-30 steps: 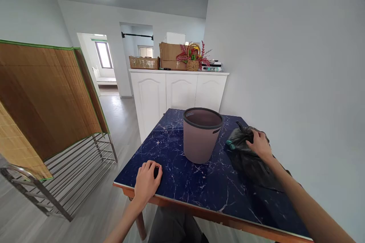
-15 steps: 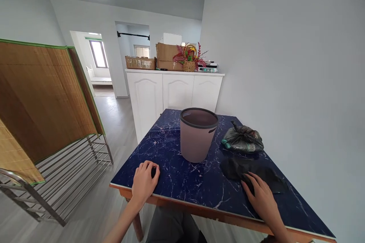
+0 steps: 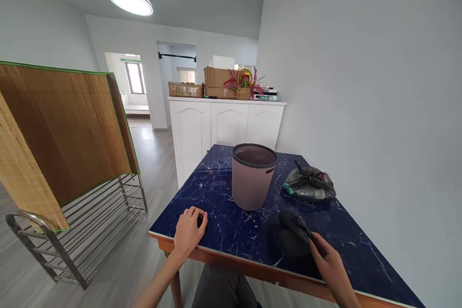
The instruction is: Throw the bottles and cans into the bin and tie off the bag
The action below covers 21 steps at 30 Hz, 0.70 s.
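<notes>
A dusky-pink trash can [image 3: 250, 185] with a dark rim stands upright and uncovered on the blue marble-patterned table [image 3: 216, 226]. My right hand [image 3: 329, 262] pinches the edge of a black plastic bag [image 3: 291, 233], which is crumpled and blurred just above the tabletop. At the table's left front edge rests my left hand [image 3: 190, 232], its fingers curled in; a dark spot shows between thumb and fingers, and I cannot make out what it is. Behind the bag lies a knotted, filled black garbage bag [image 3: 311, 185], with bottles showing through.
A white cabinet [image 3: 229, 122] beyond the table carries cardboard boxes [image 3: 218, 82] and a flower basket [image 3: 243, 92]. On the left stands a metal rack [image 3: 104, 224] draped with a bamboo mat [image 3: 68, 130]. A wall [image 3: 361, 106] runs along the right.
My right hand has lifted the black plastic bag from lying flat and drawn it leftward, bunching it up. My left hand stays on the table. The view has tilted up and turned left slightly.
</notes>
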### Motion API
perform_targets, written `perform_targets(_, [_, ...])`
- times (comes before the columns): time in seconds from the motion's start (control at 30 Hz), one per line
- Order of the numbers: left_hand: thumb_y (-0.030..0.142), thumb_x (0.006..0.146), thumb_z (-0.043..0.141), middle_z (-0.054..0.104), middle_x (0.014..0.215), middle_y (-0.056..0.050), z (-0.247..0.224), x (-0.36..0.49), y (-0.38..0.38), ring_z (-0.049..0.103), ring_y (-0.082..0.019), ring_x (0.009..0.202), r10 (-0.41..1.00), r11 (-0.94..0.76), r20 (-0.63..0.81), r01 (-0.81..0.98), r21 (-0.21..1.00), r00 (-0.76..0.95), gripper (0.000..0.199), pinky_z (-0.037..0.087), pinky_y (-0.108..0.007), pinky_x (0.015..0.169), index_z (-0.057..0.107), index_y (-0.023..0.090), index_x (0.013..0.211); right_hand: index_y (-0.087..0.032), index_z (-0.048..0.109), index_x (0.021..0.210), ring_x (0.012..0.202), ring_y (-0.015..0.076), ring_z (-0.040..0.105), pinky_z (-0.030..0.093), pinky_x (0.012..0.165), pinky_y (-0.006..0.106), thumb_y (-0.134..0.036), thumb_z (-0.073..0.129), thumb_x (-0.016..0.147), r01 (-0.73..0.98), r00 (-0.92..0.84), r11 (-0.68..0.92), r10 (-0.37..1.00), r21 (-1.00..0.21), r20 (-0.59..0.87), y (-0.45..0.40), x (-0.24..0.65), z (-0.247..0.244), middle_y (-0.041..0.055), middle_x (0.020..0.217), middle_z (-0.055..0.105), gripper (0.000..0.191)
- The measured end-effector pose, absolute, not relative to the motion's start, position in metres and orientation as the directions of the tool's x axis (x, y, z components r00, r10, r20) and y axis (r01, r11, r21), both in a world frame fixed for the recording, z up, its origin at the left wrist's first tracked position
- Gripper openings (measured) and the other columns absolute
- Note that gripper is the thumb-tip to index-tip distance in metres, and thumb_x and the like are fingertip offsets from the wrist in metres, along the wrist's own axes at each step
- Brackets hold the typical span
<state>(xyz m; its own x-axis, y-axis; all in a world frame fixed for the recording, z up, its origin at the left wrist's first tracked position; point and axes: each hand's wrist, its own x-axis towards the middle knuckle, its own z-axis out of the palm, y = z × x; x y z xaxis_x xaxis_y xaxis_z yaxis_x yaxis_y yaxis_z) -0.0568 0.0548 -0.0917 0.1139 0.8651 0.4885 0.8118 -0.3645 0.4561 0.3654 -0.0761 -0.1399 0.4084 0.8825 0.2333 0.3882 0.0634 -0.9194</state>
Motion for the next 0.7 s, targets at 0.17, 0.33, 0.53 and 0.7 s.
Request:
perform_targets(0.17, [0.057, 0.103, 0.046, 0.076, 0.095, -0.005, -0.066, -0.054, 0.047, 0.071, -0.024, 0.089, 0.880, -0.464, 0.385, 0.668, 0.582, 0.277, 0.042, 0.054, -0.035, 0.082, 0.072, 0.023, 0.096, -0.024, 0.076, 0.130, 0.124, 0.0350, 0.069, 0.061, 0.094, 0.039, -0.078, 0.071, 0.083, -0.023, 0.383, 0.135, 0.916, -0.991, 0.116, -0.081, 0.310, -0.073, 0.0111, 0.131, 0.077, 0.072])
perform_targets(0.33, [0.057, 0.109, 0.041, 0.076, 0.119, -0.007, -0.016, -0.028, 0.002, 0.071, -0.023, 0.112, 0.847, -0.483, 0.334, 0.334, 0.809, 0.413, 0.043, 0.053, -0.035, 0.101, 0.067, 0.024, 0.119, -0.030, 0.072, 0.138, 0.132, 0.0349, 0.064, 0.055, 0.107, 0.047, -0.072, 0.069, 0.090, -0.132, 0.206, 0.161, 0.970, -0.978, 0.132, -0.091, 0.261, -0.011, 0.0073, 0.140, 0.072, 0.065])
perform_targets(0.53, [0.063, 0.108, 0.038, 0.072, 0.127, -0.009, 0.032, -0.006, -0.060, 0.065, -0.026, 0.121, 0.816, -0.421, 0.312, 0.130, 0.898, 0.486, 0.052, 0.049, -0.040, 0.110, 0.065, 0.025, 0.130, -0.030, 0.072, 0.137, 0.137, 0.0322, 0.060, 0.050, 0.116, 0.047, -0.067, 0.068, 0.095, -0.109, 0.078, 0.203, 0.978, -0.973, 0.195, -0.112, 0.229, 0.019, 0.0043, 0.145, 0.069, 0.056])
perform_targets(0.7, [0.062, 0.106, 0.041, 0.069, 0.111, -0.010, 0.047, -0.010, -0.093, 0.063, -0.025, 0.102, 0.801, -0.578, 0.505, 0.196, 0.792, 0.322, 0.049, 0.050, -0.036, 0.095, 0.064, 0.021, 0.120, -0.029, 0.070, 0.142, 0.134, 0.0345, 0.062, 0.055, 0.109, 0.048, -0.068, 0.065, 0.097, -0.103, 0.075, 0.198, 0.979, -0.975, 0.191, -0.133, 0.229, 0.024, 0.0063, 0.139, 0.073, 0.060])
